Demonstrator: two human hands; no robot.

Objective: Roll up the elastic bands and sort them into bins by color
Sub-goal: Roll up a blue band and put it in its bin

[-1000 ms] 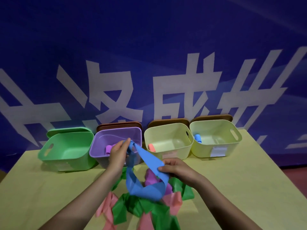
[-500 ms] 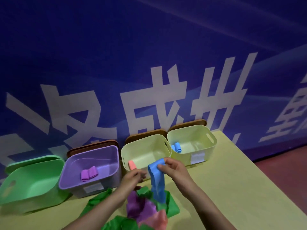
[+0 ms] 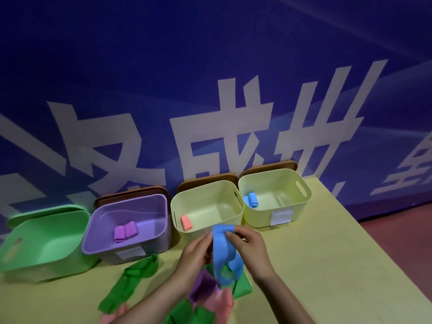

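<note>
A blue elastic band (image 3: 221, 251) hangs between my hands above a pile of green, purple and pink bands (image 3: 205, 293). My right hand (image 3: 249, 247) pinches its top end. My left hand (image 3: 195, 253) holds the band from the left side. Four bins stand in a row behind: a green bin (image 3: 44, 244), a purple bin (image 3: 131, 225) with two purple rolls (image 3: 125, 231), a pale yellow bin (image 3: 208, 206) with a pink roll (image 3: 186, 222), and a second pale yellow bin (image 3: 275, 197) with blue rolls (image 3: 251, 199).
The bins stand on a yellow-green table (image 3: 315, 265) against a blue banner wall (image 3: 210, 90). Brown lids (image 3: 131, 195) lean behind three of the bins. A loose green band (image 3: 131, 286) lies left of the pile. The table's right edge drops to a reddish floor (image 3: 402, 242).
My hands came together over the pile and the blue band now hangs folded from my right fingers. The view has swung to the right and closer to the bins.
</note>
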